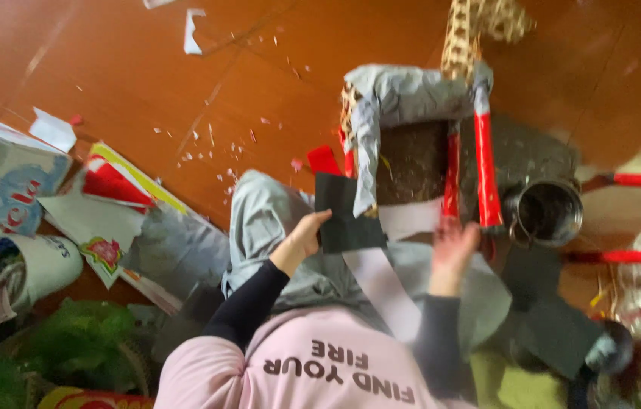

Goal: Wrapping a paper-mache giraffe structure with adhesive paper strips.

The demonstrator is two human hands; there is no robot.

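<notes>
Head view: left hand (301, 241) pinches thin, floppy dark sheet (344, 216) by its edge — right hand (453, 246) blurred, fingers' grip unclear

box (411, 144): on the floor (146, 83), just ahead of both hands
pot (546, 212): right beside the box
sheet (347, 216): in left hand (301, 241), touching box's left side
cartons (10, 197): far left

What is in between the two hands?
In the head view, a white paper strip runs between the left hand, which holds a dark sheet, and the right hand.
</notes>
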